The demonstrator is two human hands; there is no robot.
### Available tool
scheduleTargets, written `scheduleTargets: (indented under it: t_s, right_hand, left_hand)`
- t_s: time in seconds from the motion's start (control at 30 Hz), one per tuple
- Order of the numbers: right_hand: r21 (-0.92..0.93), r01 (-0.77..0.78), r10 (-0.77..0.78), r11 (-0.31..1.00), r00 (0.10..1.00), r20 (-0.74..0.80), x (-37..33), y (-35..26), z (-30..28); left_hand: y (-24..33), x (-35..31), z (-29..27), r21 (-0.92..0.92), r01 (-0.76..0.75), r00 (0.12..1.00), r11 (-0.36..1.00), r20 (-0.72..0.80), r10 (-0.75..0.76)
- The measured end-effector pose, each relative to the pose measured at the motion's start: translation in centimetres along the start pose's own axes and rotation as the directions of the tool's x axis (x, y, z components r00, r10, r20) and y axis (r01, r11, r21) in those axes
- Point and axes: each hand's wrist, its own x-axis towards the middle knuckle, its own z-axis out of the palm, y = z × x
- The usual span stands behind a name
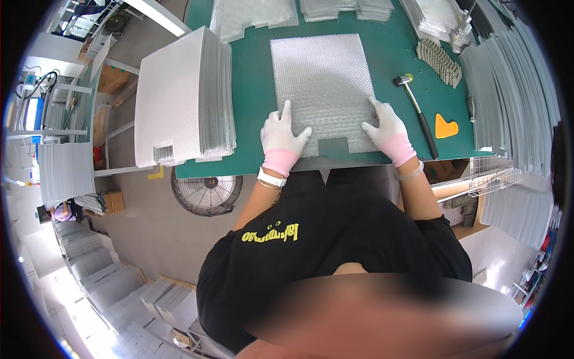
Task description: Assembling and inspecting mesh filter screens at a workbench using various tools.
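Observation:
A silvery mesh sheet (323, 75) lies flat on the green table in front of me, with a rectangular notch in its near edge. My left hand (283, 133), in a white glove with a pink cuff, rests on the sheet's near left side, index finger pointing forward and thumb spread inward. At the near right edge, my right hand (385, 127), gloved the same way, touches the sheet with thumb and forefinger apart. Neither hand appears to lift it.
A tall stack of mesh sheets (173, 90) stands to the left. On the right lie a hammer (421, 110), an orange scraper (446, 126) and a row of grey-beige pieces (439, 63). More mesh sheets (254, 15) lie at the back. A floor fan (207, 194) stands below the table's left side.

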Motion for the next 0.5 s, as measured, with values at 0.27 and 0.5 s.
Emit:
scheduleTargets:
  t_s: [0.27,0.5]
  right_hand:
    - [-0.141,-0.089,0.106,0.986,0.987,0.119,0.6,-1.6,-1.3]
    - [-0.039,0.019,-0.037,0.999,0.837,-0.547,5.3,6.9,-6.2]
  left_hand:
    - [0.9,0.1,-1.5,-0.046,0.094,0.995,0.994,0.045,-0.092]
    - [-2.2,1.0,0.9,0.192,-0.162,0.985,0.968,0.084,0.148]
